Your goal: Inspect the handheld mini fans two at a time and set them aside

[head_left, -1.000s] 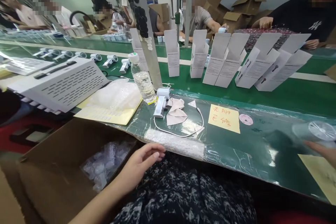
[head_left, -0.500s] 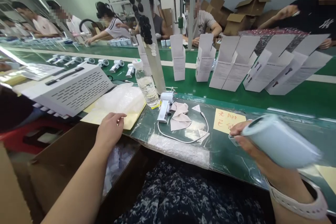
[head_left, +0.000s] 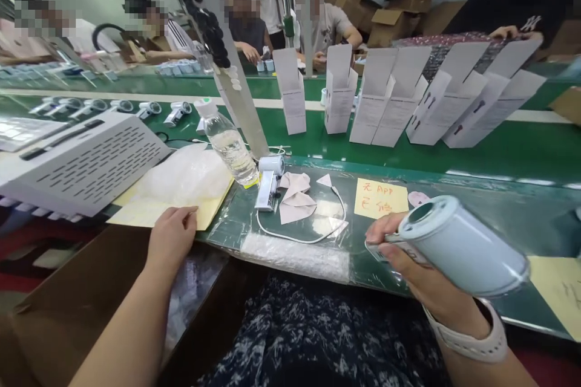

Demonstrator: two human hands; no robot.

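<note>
Two hands busy here: the right hand (head_left: 399, 257) grips a pale blue dryer barrel (head_left: 463, 248) above the green counter (head_left: 521, 217), the left hand (head_left: 172, 239) lies open on a yellow envelope (head_left: 154, 214), one assembled dryer (head_left: 269, 184) sits nearby, and white cartons (head_left: 399, 97) stand open.

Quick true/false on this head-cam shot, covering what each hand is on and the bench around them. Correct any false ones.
The right hand holds a pale blue cylinder. True.

The left hand holds the water bottle. False: it rests on a yellow paper sheet.

A white band circles the right wrist. True.

The white cartons lie flat in a box. False: they stand upright on the green bench.

A handwritten yellow note lies to the right of the white cable. True.
</note>
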